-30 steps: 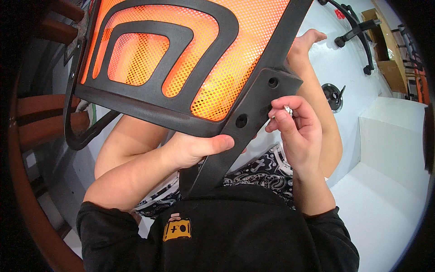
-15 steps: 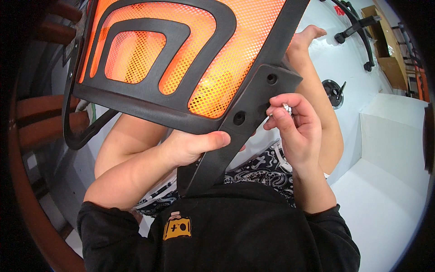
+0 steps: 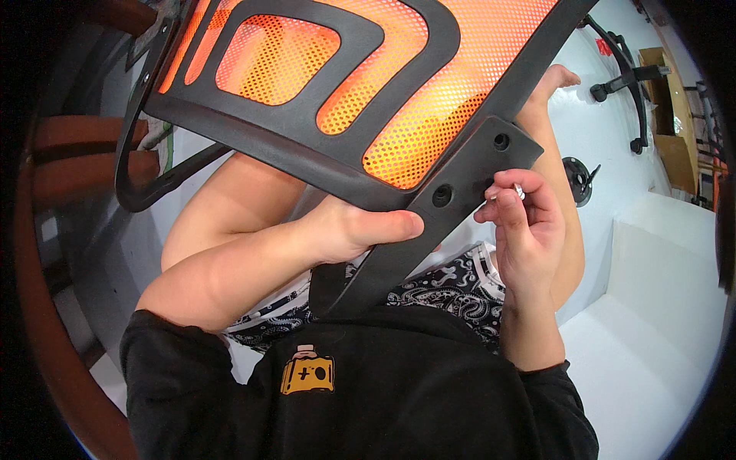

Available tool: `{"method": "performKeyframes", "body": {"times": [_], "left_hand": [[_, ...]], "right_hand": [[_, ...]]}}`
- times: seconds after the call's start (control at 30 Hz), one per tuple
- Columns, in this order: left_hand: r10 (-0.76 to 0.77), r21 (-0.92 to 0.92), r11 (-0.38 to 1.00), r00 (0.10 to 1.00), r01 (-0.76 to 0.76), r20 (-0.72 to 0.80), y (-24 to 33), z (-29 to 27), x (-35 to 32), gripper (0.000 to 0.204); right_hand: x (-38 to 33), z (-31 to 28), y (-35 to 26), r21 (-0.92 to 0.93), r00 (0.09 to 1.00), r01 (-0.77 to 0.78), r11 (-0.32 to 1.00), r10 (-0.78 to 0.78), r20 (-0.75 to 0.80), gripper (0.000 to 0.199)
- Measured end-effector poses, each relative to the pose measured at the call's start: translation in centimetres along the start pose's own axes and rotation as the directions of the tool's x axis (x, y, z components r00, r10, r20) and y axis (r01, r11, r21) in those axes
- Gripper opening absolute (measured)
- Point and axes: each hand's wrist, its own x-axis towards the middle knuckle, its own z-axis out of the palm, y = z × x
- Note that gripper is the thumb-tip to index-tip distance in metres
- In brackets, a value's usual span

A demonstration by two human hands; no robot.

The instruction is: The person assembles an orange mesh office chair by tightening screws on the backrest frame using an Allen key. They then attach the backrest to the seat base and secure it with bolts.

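A chair backrest with orange mesh and a black plastic frame (image 3: 253, 126) lies tilted across my lap. A flat black armrest (image 3: 469, 170) with two round recessed screw holes meets its lower right corner. My left hand (image 3: 349, 231) is closed round this armrest, thumb on top and fingers mostly hidden beneath. Just right of the holes, my right hand (image 3: 534, 230) pinches a small shiny silver metal piece (image 3: 519, 191) between thumb and fingers; its exact kind is too small to tell. Those fingertips are close to the armrest's right edge.
Another black armrest loop (image 3: 126, 172) juts from the backrest's left side. On the pale floor stand a black wheeled chair base (image 3: 625, 77), a round black part with a lever (image 3: 579, 180) and a cardboard box (image 3: 675, 138). Dark red wooden furniture (image 3: 84, 153) lines the left.
The backrest and armrest have shifted to the right and slightly up in view, with both hands moving along. My left hand keeps its hold, and the right still pinches the silver piece.
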Motion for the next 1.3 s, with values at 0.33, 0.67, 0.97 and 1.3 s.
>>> {"method": "performKeyframes", "body": {"times": [0.33, 0.67, 0.97, 1.3], "left_hand": [[0.049, 0.005, 0.999, 0.998, -0.049, 0.030, -0.1, 0.3, 0.0, 0.054], [0.241, -0.007, 0.970, 0.967, -0.242, -0.081, 0.3, 0.9, -0.2, 0.042], [0.083, -0.001, 0.997, 0.993, -0.084, -0.088, 0.7, 0.8, -0.2, 0.041], [0.195, 0.052, 0.980, 0.976, -0.191, -0.101, 0.3, 0.6, -0.3, 0.046]], "right_hand": [[0.2, -0.2, -0.1, 0.163, 0.999, -0.006, 0.987, 0.013, -0.046, 0.021], [0.0, 0.5, -2.0, -0.070, 0.998, -0.052, 0.996, 0.049, -0.044, 0.020], [0.5, 2.4, -4.0, -0.764, 0.935, 0.351, 0.542, -0.163, 0.314, 0.017], [1.2, 3.4, -3.5, -0.781, 0.836, 0.547, 0.303, -0.253, 0.487, 0.022]]}}
